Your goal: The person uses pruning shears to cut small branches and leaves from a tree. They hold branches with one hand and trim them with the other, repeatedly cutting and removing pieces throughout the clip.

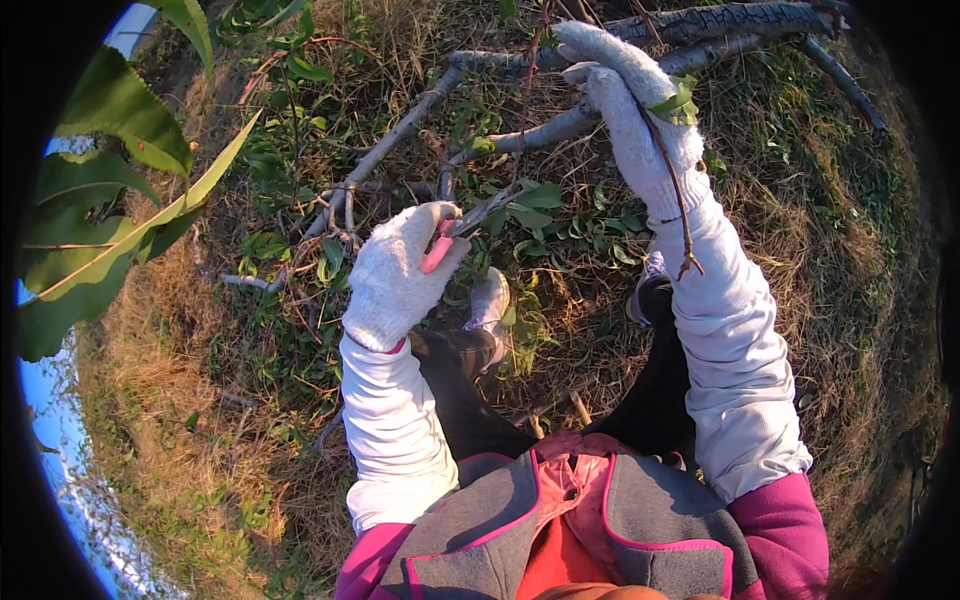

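Observation:
My left hand (397, 270), in a white knit glove, grips pink-handled pruning shears (437, 255). Their narrow metal blades (486, 212) point up and right, close to some green leaves (536, 206). Farther out on the right, my right hand (649, 135) wears a matching glove. Its long fingers point up and left. A thin brown twig (673, 180) is held in it, with the lower end hanging over my wrist. A green leaf (679, 101) lies against the back of this glove. The glove hides part of the twig.
Cut grey tree branches (555, 135) lie on the dry grass ahead, with a thicker bark-covered limb (720, 22) at the top. A thin reddish shoot (530, 82) hangs between my hands. Large leaves (120, 112) stand near the camera at left. My shoes (491, 300) are below.

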{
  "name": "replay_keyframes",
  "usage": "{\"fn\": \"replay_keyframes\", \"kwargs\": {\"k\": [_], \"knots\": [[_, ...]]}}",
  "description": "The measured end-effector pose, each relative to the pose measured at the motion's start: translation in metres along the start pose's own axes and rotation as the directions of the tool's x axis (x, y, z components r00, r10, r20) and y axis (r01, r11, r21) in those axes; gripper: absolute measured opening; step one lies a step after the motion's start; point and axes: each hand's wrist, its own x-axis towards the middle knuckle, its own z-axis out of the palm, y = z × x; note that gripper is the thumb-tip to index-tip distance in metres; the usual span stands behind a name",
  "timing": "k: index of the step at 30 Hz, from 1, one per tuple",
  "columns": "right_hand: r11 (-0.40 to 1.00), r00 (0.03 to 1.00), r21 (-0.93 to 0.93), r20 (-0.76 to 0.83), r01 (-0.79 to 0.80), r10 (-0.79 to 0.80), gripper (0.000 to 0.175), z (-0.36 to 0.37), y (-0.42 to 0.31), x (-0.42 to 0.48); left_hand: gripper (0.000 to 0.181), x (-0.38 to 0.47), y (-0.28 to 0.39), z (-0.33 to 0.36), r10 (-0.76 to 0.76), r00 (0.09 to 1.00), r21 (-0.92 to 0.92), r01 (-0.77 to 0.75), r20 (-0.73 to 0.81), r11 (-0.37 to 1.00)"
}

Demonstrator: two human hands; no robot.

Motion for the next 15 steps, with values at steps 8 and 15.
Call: {"fn": "replay_keyframes", "kwargs": {"k": [8,15], "knots": [[1.000,1.000,0.021,-0.012,-0.015,0.015,0.034,0.0011,-0.0014,-0.0015,0.029,0.0002,0.0015,0.0032,0.075,0.996,0.028,-0.074,-0.038,0.997],[1.000,1.000,0.007,0.000,0.030,-0.030,0.034,0.0012,-0.0036,0.0009,0.026,0.0001,0.0016,0.0034,0.059,0.998,0.067,-0.059,-0.009,0.996]]}}
